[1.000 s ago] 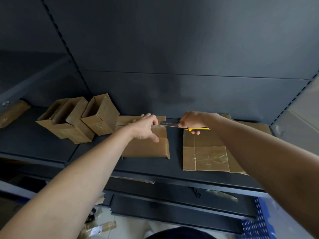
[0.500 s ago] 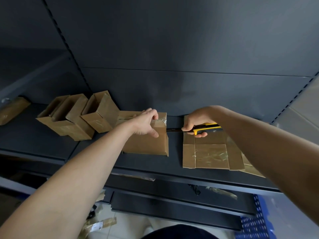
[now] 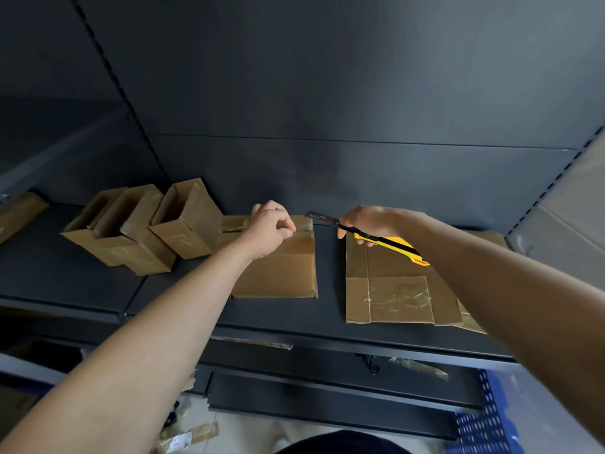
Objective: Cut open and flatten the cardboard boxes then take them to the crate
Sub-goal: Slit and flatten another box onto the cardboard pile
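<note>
A brown cardboard box point(image 3: 278, 270) lies on the dark shelf point(image 3: 294, 317) in the middle. My left hand point(image 3: 270, 229) pinches the taped far edge of this box. My right hand point(image 3: 366, 222) grips a yellow utility knife point(image 3: 389, 242), its blade out and pointing left, just off the box's far right corner. To the right, flattened cardboard point(image 3: 399, 286) with shiny tape lies flat on the shelf, partly under my right forearm.
Three open cardboard boxes point(image 3: 137, 231) stand at the shelf's left, leaning against each other. Another piece of cardboard point(image 3: 18, 213) lies at the far left. A blue perforated crate point(image 3: 484, 424) shows at the lower right. Tape scraps point(image 3: 193, 435) lie on the floor.
My right hand has raised the knife from level with the box's side to its far right corner, blade tilted up and left. The left hand stays on the box's far edge.
</note>
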Demonstrator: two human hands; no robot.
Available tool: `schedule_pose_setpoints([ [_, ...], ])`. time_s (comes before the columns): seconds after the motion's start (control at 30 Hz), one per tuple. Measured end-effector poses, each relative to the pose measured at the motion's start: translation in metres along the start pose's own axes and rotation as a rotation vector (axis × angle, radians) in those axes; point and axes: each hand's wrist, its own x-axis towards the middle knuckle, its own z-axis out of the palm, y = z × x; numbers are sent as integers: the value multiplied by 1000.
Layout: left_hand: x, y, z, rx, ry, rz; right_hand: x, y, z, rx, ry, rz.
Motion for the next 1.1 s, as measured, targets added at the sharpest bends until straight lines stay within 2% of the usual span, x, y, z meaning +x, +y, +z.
schedule_pose_setpoints([
  [0.1,5,-2,-3,-16,-47,-29,1,0,5,2,-35,3],
  [0.3,13,-7,-7,112,-66,-24,4,8,9,-72,-72,1],
  [0.4,17,-6,-16,220,-134,-16,2,1,8,-214,-52,-29],
  [0.47,17,-2,-22,264,-187,16,2,-4,9,-288,-34,-29],
  [0.57,16,4,-27,358,-239,93,5,-6,11,-260,-63,-16],
  [0.73,21,7,-24,508,-269,164,4,-7,14,-83,-45,20],
  [0.9,24,5,-16,597,-241,216,5,-12,16,-100,-31,44],
  [1.1,22,2,-12,593,-200,251,8,-7,22,-249,54,98],
])
